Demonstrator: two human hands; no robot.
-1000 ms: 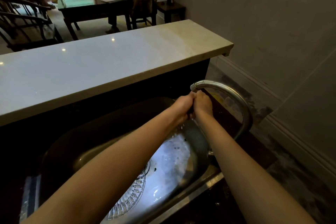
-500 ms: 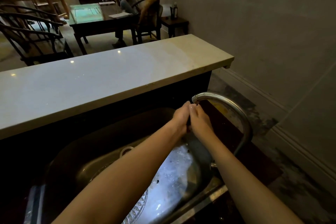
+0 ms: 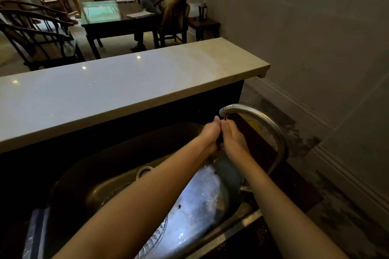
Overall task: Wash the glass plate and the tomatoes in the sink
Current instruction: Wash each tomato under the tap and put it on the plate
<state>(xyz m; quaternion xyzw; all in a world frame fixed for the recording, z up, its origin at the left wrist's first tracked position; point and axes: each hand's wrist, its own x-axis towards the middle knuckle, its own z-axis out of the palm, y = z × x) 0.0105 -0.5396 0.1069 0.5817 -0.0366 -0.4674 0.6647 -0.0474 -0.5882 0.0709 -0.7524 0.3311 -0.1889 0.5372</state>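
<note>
My left hand (image 3: pixel 210 134) and my right hand (image 3: pixel 232 139) are pressed together right under the spout of the curved metal faucet (image 3: pixel 263 120), above the sink (image 3: pixel 223 234). A small dark thing, apparently a tomato (image 3: pixel 219 144), shows between the palms; most of it is hidden. A drop hangs at the spout. The glass plate (image 3: pixel 156 235), with its cut pattern rim, lies in the wet basin under my left forearm, which hides much of it.
A long pale counter (image 3: pixel 126 86) runs behind the sink. The drain (image 3: pixel 145 171) sits at the basin's back left. Tiled wall and floor are to the right. Beyond the counter a person (image 3: pixel 174 4) sits at a dark table among chairs.
Both hands stayed together under the spout, shifting slightly against each other. My head has lifted, so more of the room behind the counter shows.
</note>
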